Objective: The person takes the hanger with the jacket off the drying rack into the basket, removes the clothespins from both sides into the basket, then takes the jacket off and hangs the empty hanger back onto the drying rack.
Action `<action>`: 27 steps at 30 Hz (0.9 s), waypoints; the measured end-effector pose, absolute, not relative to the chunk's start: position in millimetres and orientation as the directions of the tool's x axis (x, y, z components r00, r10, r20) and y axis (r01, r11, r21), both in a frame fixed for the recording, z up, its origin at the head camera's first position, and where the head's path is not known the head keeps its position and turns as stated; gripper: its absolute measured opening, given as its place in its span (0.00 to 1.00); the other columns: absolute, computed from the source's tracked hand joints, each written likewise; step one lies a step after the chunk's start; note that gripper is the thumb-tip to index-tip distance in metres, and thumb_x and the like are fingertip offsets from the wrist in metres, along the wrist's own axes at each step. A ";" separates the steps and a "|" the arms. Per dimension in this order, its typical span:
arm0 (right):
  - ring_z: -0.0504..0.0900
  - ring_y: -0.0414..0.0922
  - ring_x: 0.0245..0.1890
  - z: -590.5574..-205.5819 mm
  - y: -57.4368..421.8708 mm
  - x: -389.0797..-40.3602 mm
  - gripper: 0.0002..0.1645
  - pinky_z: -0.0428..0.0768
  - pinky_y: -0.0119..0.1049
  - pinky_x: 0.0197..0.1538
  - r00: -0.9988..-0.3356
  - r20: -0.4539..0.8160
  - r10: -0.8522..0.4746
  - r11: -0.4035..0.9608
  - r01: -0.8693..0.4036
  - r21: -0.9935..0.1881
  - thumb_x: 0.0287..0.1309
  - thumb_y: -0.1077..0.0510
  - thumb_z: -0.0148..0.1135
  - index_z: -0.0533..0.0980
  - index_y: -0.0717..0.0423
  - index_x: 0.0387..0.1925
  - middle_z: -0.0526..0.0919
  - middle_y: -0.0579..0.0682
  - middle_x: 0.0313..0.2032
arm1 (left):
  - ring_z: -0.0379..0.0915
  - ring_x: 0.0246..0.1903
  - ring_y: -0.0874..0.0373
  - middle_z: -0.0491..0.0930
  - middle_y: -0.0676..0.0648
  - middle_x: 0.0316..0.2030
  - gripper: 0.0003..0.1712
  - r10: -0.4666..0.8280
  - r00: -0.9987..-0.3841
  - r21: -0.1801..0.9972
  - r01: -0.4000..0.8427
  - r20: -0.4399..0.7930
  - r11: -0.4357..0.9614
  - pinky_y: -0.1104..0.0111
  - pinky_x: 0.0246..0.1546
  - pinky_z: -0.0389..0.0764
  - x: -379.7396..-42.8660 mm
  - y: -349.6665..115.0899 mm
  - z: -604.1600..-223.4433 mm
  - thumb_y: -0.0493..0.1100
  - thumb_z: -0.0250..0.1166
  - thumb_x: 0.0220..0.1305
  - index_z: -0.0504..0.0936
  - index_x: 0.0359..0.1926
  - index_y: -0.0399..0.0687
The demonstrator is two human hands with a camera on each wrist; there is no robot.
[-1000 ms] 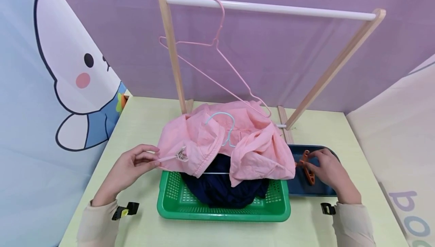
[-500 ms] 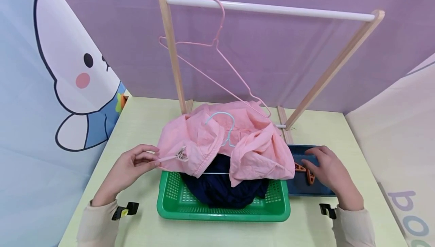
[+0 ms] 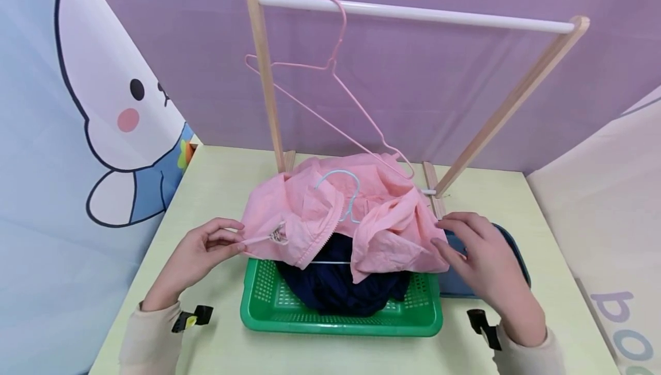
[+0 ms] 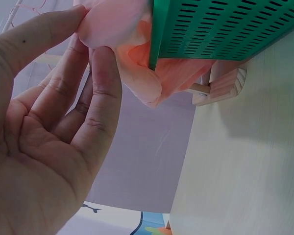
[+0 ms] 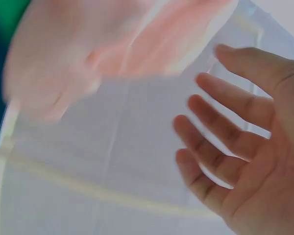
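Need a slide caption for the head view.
Left hand pinches a pink garment lying partly over a green basket; open right hand at the garment's other side.

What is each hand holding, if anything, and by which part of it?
The left hand pinches the pink garment at its left edge. The right hand holds nothing; it is open beside the garment's right side.

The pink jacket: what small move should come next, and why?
Probably the right hand should pinch the pink jacket's near side: its fingers are open right beside that cloth, while the left hand pinches the opposite side. Holding both sides would likely steady the garment around the blue hanger.
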State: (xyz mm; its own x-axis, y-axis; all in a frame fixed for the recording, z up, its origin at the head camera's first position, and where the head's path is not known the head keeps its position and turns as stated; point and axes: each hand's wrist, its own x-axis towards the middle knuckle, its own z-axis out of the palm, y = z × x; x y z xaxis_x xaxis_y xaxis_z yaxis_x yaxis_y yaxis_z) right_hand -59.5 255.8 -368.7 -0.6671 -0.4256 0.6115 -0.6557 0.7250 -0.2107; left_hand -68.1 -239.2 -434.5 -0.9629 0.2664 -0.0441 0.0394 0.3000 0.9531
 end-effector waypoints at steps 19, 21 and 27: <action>0.77 0.52 0.52 -342.4 110.4 -59.0 0.23 0.77 0.43 0.56 -0.440 0.583 -0.682 0.484 -0.870 -0.091 0.62 0.52 0.68 0.78 0.59 0.54 0.77 0.55 0.52 | 0.85 0.41 0.52 0.87 0.45 0.41 0.20 0.260 -0.964 0.948 0.040 -0.047 0.317 0.64 0.41 0.84 -67.0 -239.7 -432.9 0.38 0.70 0.65 0.78 0.56 0.43; 0.75 0.52 0.53 -344.1 97.0 -62.5 0.28 0.76 0.42 0.57 -0.472 0.533 -0.702 0.507 -0.857 -0.091 0.57 0.52 0.71 0.76 0.59 0.57 0.76 0.55 0.54 | 0.85 0.41 0.52 0.87 0.45 0.41 0.20 0.261 -0.964 0.947 0.040 -0.047 0.318 0.64 0.41 0.84 -66.9 -239.9 -432.4 0.38 0.70 0.65 0.78 0.56 0.43; 0.73 0.53 0.57 -351.3 66.7 -78.0 0.34 0.78 0.44 0.55 -0.513 0.477 -0.713 0.538 -0.837 -0.096 0.56 0.52 0.73 0.73 0.56 0.61 0.74 0.57 0.58 | 0.85 0.41 0.53 0.87 0.46 0.41 0.21 0.266 -0.963 0.945 0.044 -0.047 0.325 0.65 0.40 0.84 -68.1 -238.7 -432.4 0.38 0.71 0.64 0.78 0.56 0.44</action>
